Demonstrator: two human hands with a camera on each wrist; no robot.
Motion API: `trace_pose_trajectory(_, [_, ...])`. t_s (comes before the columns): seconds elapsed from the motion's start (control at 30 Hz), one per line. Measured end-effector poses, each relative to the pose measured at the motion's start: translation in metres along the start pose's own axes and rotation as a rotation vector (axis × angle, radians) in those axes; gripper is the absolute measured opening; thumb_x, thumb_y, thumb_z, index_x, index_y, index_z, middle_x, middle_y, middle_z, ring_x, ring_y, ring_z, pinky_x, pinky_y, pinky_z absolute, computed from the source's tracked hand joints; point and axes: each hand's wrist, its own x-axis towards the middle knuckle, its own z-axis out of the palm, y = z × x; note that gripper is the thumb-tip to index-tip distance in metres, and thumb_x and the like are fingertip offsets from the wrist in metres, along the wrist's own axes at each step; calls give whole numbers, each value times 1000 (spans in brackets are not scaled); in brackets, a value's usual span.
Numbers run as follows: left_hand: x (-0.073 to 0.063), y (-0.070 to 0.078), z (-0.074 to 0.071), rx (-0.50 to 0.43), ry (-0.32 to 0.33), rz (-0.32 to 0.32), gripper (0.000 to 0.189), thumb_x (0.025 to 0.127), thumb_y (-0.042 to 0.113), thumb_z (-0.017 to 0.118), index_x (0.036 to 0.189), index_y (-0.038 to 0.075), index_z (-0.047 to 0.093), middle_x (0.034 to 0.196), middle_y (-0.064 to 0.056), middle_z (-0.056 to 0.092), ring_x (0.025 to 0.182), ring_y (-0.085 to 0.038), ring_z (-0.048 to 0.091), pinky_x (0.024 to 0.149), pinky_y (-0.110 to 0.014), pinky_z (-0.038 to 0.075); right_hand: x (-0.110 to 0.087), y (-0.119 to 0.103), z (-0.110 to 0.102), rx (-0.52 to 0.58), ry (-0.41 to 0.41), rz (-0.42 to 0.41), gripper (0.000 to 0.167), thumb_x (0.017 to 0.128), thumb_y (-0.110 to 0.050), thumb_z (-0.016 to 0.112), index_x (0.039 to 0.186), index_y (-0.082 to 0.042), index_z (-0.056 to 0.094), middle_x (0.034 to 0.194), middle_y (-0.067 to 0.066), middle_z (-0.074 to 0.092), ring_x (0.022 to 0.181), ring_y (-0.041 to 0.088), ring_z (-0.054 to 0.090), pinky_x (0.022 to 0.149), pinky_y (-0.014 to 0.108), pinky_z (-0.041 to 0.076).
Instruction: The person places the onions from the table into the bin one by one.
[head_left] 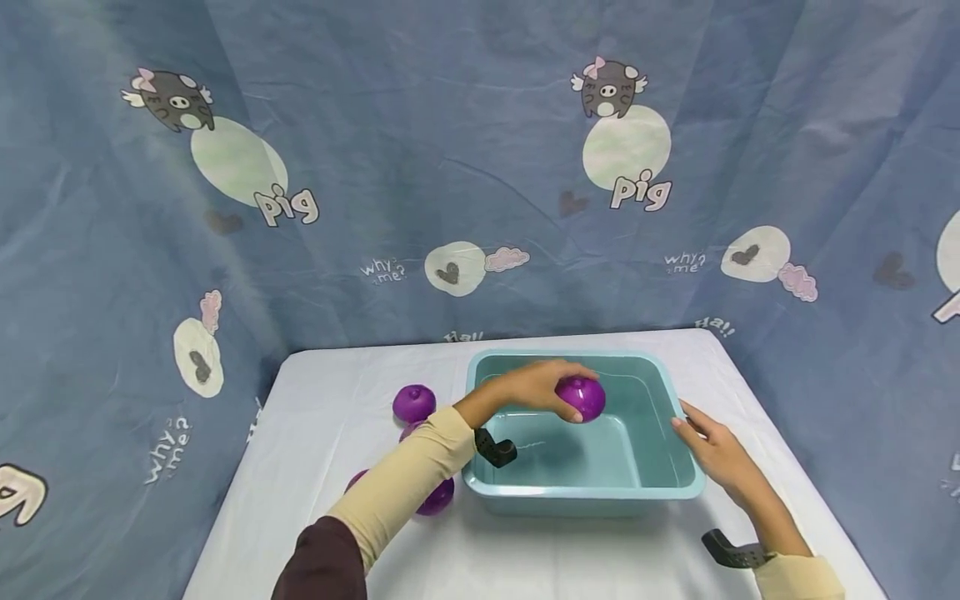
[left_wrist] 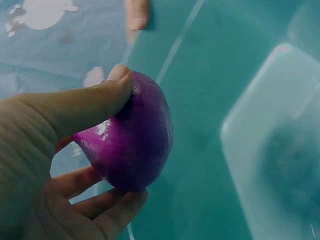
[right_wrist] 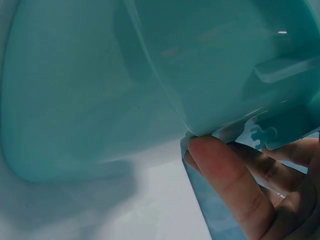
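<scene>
My left hand (head_left: 534, 385) holds a glossy purple onion (head_left: 585, 400) above the inside of a teal plastic bin (head_left: 585, 492). In the left wrist view the thumb presses one side of the onion (left_wrist: 137, 135) and the fingers curl beneath it. At the bin's right side, my right hand (head_left: 716, 450) grips the rim between thumb and fingers. The right wrist view has the thumb against the outer wall of the bin (right_wrist: 90, 90), with the other fingers partly hidden behind the rim.
Left of the bin, more purple onions (head_left: 414, 404) lie on the white tabletop (head_left: 322, 417); the left forearm partly covers some of them. A blue patterned cloth (head_left: 480, 167) hangs behind the table and along its sides. Each wrist wears a black band (head_left: 735, 552).
</scene>
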Motion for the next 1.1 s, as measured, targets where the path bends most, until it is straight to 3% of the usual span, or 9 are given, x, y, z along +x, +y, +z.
trace_pose_trajectory(0.23, [21, 0, 22, 97, -97, 18, 69, 85, 26, 81, 145, 17, 50, 140, -6, 55, 123, -19, 56, 92, -25, 52, 2, 3, 0, 4, -6, -2, 61, 106, -38, 46, 154, -2, 33, 144, 32, 49, 122, 49, 58, 92, 57, 54])
trace_pose_trajectory(0.5, [43, 10, 40, 193, -157, 29, 68, 83, 30, 83, 142, 20, 51, 136, -4, 58, 120, -16, 56, 90, -23, 51, 6, 2, -3, 15, 3, -20, 61, 106, -39, 46, 155, -5, 34, 144, 30, 50, 123, 49, 58, 93, 58, 53])
trace_pose_trajectory(0.7, [52, 16, 56, 220, -234, 68, 66, 83, 26, 83, 141, 19, 51, 135, -4, 58, 119, -15, 54, 91, -22, 50, 6, 3, -5, 42, 8, -31, 58, 106, -34, 47, 154, -3, 36, 142, 31, 52, 121, 48, 59, 92, 55, 54])
trace_pose_trajectory(1.1, [64, 7, 83, 270, -338, 97, 65, 81, 30, 85, 137, 24, 52, 132, 0, 61, 114, -10, 57, 94, -21, 47, 7, 7, -3, 65, 11, -31, 58, 106, -34, 47, 153, -2, 36, 140, 32, 53, 121, 49, 59, 91, 54, 55])
